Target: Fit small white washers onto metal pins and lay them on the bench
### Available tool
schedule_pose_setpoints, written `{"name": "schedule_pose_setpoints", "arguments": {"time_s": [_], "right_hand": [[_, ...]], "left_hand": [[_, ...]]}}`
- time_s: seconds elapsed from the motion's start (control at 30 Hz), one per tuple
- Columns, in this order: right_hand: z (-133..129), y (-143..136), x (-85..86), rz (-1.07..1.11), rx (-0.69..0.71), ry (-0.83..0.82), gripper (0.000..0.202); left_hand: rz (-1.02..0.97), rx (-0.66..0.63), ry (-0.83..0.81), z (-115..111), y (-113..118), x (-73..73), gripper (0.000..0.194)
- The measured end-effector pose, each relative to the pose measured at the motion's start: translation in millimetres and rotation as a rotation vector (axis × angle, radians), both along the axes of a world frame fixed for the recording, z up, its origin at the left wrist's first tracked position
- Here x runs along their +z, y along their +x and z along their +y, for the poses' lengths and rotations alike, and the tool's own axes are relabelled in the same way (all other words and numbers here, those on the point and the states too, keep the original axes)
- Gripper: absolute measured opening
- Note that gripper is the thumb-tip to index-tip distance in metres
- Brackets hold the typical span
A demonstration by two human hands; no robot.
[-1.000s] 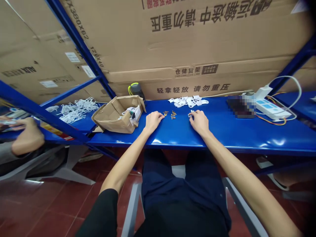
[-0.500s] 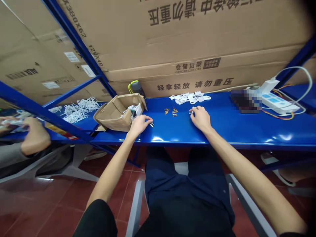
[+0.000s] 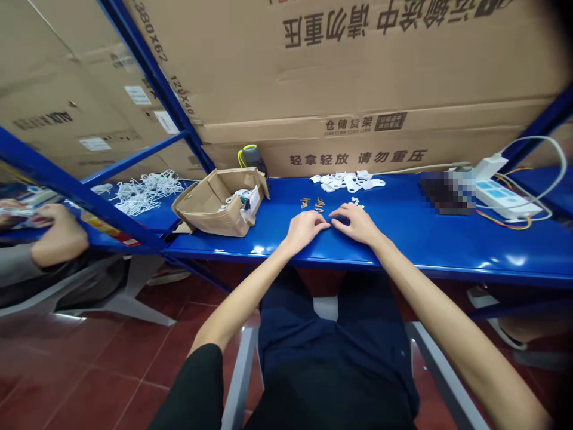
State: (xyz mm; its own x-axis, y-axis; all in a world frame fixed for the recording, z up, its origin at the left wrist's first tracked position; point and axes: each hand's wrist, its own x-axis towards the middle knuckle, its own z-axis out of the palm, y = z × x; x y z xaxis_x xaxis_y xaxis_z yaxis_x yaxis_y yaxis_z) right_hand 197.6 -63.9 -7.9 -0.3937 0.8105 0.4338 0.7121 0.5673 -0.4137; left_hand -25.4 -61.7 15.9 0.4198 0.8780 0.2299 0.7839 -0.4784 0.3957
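Observation:
Near the front of the blue table (image 3: 277, 240), my left hand (image 3: 305, 229) has its fingers pressed together on something I cannot make out. My right hand (image 3: 353, 223) is close beside it, thumb and fingertips apart around a small gap, facing the left fingertips. Just behind the hands lie small brass-coloured pieces (image 3: 319, 205). Tiny white pieces (image 3: 357, 202) rest behind my right hand. Farther back is a pile of flat white plastic parts (image 3: 347, 181).
An open cardboard box (image 3: 210, 203) with mixed parts stands on the left, a dark bottle (image 3: 254, 159) behind it. White ties (image 3: 147, 192) are heaped farther left, near another person's hands (image 3: 60, 227). A power strip (image 3: 505, 198) with cables is on the right.
My left hand has moved right, away from the box, and my right hand has come a little nearer the table's front edge. They are now almost together. Tiny white pieces show behind the right hand.

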Motion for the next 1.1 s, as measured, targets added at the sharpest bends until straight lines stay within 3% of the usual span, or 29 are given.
{"name": "schedule_pose_setpoints", "arguments": {"time_s": [0.13, 0.37, 0.53, 0.73, 0.9, 1.1], "right_hand": [[1.1, 2.0, -0.8, -0.019, 0.013, -0.026, 0.029], [5.6, 3.2, -2.0, 0.004, 0.023, -0.050, 0.027], [2.9, 1.6, -0.2, 0.006, 0.040, -0.054, 0.025], [2.6, 2.0, 0.3, -0.021, 0.031, -0.068, 0.027], [3.8, 2.9, -1.6, -0.037, -0.014, -0.031, 0.023], [8.2, 5.5, -6.8, -0.061, -0.223, 0.003, 0.021]], "left_hand": [[0.028, 0.044, 0.045, 5.0, 17.0, -2.0, 0.024], [0.043, -0.030, 0.021, 2.5, -3.0, 2.8, 0.023], [0.074, -0.036, 0.045, 0.0, 0.9, 2.5, 0.024], [0.095, -0.138, 0.077, 3.9, 1.8, -0.1, 0.026], [0.132, -0.187, 0.120, 6.6, -15.1, 2.3, 0.028], [0.202, -0.064, 0.124, 17.0, -52.1, 9.2, 0.026]]}}
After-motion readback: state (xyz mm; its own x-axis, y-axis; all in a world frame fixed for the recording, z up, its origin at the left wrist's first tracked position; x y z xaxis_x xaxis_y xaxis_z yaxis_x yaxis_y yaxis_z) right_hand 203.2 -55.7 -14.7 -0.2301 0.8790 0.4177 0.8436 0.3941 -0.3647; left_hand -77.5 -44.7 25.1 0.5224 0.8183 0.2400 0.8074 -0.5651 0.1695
